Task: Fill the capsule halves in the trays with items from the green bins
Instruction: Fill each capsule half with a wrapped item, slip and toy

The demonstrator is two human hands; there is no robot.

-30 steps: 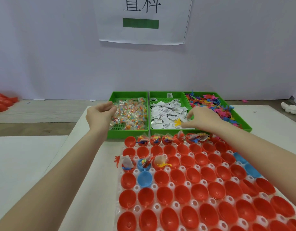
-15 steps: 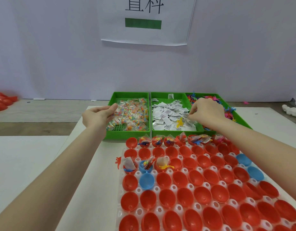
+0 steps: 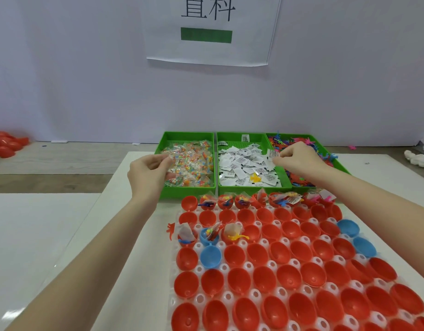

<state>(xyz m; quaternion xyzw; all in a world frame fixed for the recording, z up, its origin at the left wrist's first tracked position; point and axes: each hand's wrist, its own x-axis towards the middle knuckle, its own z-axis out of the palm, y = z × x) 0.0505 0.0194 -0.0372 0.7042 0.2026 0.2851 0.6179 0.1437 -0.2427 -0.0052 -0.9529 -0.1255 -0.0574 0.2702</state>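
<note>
while the right hand (image 3: 299,160) pinches a white packet (image 3: 273,154) (middle bin (image 3: 254,186)).

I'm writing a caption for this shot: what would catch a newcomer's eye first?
The tray of red capsule halves fills the foreground. Behind it stand three green bins; the left hand pinches a clear packet, the right hand a white sachet.

We count three green bins (image 3: 189,158) side by side at the far edge, one tray (image 3: 294,261) of capsule halves near us, and two hands: left hand (image 3: 149,173), right hand (image 3: 299,158). Four blue halves (image 3: 210,256) show among the red halves (image 3: 261,253), which are too many and too cropped for us to count. One paper sign (image 3: 211,29) hangs on the wall.
</note>
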